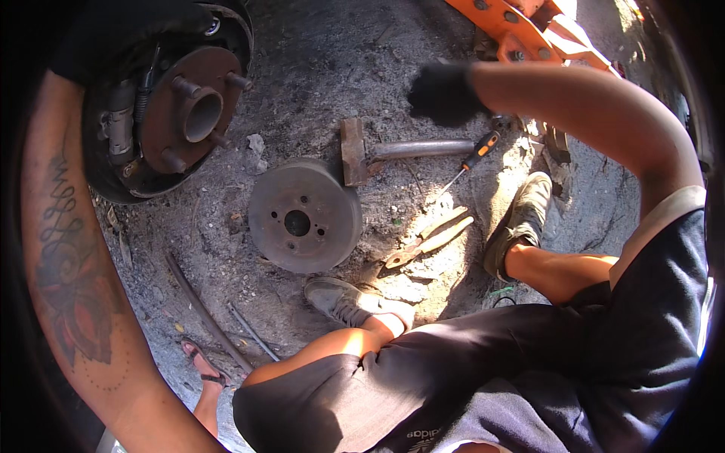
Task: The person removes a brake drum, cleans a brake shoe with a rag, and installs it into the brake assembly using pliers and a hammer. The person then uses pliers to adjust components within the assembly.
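At the upper left is a wheel hub [168, 124] with a rusty flange and protruding studs, set before a dark brake backing plate with springs and a cylinder [119, 124]. My left hand [124, 34], in a black glove, is at the top of this assembly; its fingers are lost in the dark. My right hand [445, 94], also black-gloved, is over the ground beyond the hammer [419, 149], its fingers smeared by motion. A grey brake drum [325, 208] lies on the ground, beside the hammer's head. A screwdriver [480, 151] with an orange-and-black handle and yellow-handled pliers [434, 238] lie nearby.
Orange metal framework [506, 23] stands at the upper right. A dark pipe [198, 302] and a thin metal rod [253, 332] lie lower left, near another person's sandaled foot [202, 361]. My shoes [343, 298] rest close to the drum and pliers on rough ground.
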Motion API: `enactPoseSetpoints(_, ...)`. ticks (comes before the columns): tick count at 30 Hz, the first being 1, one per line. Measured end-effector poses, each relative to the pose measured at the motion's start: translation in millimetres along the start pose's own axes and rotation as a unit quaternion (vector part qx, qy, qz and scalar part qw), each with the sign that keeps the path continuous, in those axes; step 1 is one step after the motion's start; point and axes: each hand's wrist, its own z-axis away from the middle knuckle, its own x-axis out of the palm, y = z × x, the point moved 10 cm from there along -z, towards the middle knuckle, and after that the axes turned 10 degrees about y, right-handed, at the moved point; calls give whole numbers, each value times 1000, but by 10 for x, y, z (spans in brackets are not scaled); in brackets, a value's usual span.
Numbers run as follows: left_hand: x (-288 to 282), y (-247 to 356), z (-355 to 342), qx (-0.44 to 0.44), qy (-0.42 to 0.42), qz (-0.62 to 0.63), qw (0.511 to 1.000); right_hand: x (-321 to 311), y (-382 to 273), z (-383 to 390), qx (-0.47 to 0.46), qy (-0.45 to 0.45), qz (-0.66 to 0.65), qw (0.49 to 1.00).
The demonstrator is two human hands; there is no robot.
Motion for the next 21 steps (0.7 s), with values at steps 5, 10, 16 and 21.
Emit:
enactPoseSetpoints(5,58,81,-104,25,9,2,1000,989,-110,966,157,71,-159,972)
enactPoseSetpoints(10,60,158,-57,19,-5,3,1000,977,-1073,958,159,192,-200,948)
enactPoseSetpoints(16,31,177,-67,25,-2,-5,1000,1203,-1718,524,93,242,-306,916)
enactPoseSetpoints(21,36,151,-16,47,0,-33,998,1212,-1765,356,127,78,-397,906)
